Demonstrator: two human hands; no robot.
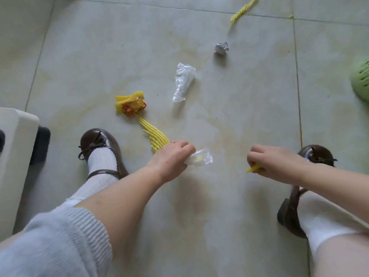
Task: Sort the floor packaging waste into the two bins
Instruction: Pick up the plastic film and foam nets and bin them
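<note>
My left hand (173,156) pinches a small clear plastic wrapper (200,159) low over the tiled floor. My right hand (271,160) grips a short yellow foam strip (253,168). Just behind my left hand lies a yellow foam net piece (154,136). Farther back sit a crumpled yellow and red wrapper (130,105), a clear plastic bag (182,81), a crumpled white paper ball (221,48) and a twisted yellow foam strip (243,9). A green perforated bin (361,78) shows at the right edge.
A white piece of furniture (14,152) stands at the left edge. My brown shoes (99,144) rest on the floor at either side of the hands. A tiny yellow scrap (290,16) lies near the far tile joint.
</note>
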